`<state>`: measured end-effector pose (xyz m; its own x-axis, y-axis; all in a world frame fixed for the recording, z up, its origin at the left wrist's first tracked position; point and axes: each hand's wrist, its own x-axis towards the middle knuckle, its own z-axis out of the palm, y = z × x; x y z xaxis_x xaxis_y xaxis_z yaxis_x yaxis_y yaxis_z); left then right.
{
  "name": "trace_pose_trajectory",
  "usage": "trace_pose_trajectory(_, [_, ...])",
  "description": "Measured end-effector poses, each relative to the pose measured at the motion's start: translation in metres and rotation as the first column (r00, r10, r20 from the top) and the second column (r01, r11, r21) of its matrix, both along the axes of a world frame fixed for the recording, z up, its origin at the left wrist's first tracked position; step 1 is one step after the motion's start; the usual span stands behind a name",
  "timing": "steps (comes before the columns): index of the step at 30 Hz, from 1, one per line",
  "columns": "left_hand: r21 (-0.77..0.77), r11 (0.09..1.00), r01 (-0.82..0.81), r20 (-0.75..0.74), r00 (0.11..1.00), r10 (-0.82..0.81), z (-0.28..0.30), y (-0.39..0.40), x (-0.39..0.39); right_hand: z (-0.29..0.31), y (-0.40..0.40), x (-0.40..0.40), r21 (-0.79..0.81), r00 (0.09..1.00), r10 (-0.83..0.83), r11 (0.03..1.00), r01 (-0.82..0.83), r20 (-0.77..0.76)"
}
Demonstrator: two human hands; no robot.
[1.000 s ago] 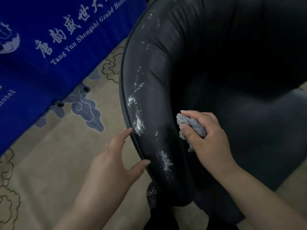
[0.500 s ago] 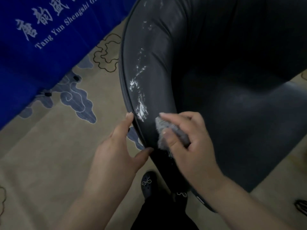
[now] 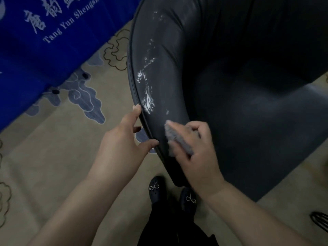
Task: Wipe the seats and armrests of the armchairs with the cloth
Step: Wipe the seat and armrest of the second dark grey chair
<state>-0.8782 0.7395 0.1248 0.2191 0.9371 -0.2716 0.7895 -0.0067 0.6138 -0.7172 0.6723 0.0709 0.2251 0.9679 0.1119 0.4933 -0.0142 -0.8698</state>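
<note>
A dark leather armchair (image 3: pixel 239 107) fills the right half of the head view. Its left armrest (image 3: pixel 159 50) curves toward me and carries white powdery smears (image 3: pixel 148 102). My right hand (image 3: pixel 197 151) grips a bunched grey cloth (image 3: pixel 177 139) and presses it on the near end of that armrest, just below the smears. My left hand (image 3: pixel 124 144) rests on the armrest's outer piped edge, fingers straight, thumb touching the rim. The seat cushion (image 3: pixel 266 130) lies to the right of my right hand.
A blue cloth banner (image 3: pixel 44 41) with white lettering hangs at the upper left. Beige carpet (image 3: pixel 53 157) with blue cloud patterns covers the floor. My two dark shoes (image 3: pixel 158 189) stand close to the chair's front corner. A dark object (image 3: pixel 319 219) lies at the lower right edge.
My right hand carried the cloth from the armrest's inner side onto its near top end; the low white smear there is gone. My left hand stayed on the outer edge.
</note>
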Motion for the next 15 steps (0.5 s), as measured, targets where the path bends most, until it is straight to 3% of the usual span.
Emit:
trace_pose_trajectory(4, [0.005, 1.0, 0.014, -0.007, 1.0, -0.014, -0.002, 0.002, 0.0, -0.007, 0.007, 0.025, -0.14, 0.971, -0.198, 0.974, 0.179, -0.134])
trace_pose_trajectory(8, [0.013, 1.0, 0.001, 0.001, 1.0, -0.001, -0.003, 0.002, 0.001, 0.001, -0.018, -0.003, -0.002, 0.997, -0.011, 1.0, 0.011, -0.083])
trace_pose_trajectory(12, [-0.001, 1.0, 0.006, 0.019, 1.0, -0.006, -0.002, 0.001, 0.0, -0.005, -0.012, 0.023, -0.147, 0.98, -0.174, 0.976, 0.159, -0.099])
trace_pose_trajectory(15, [0.005, 1.0, 0.008, 0.044, 0.999, -0.009, -0.006, 0.002, -0.001, 0.003, -0.017, 0.016, -0.051, 0.986, -0.118, 0.992, 0.112, -0.118])
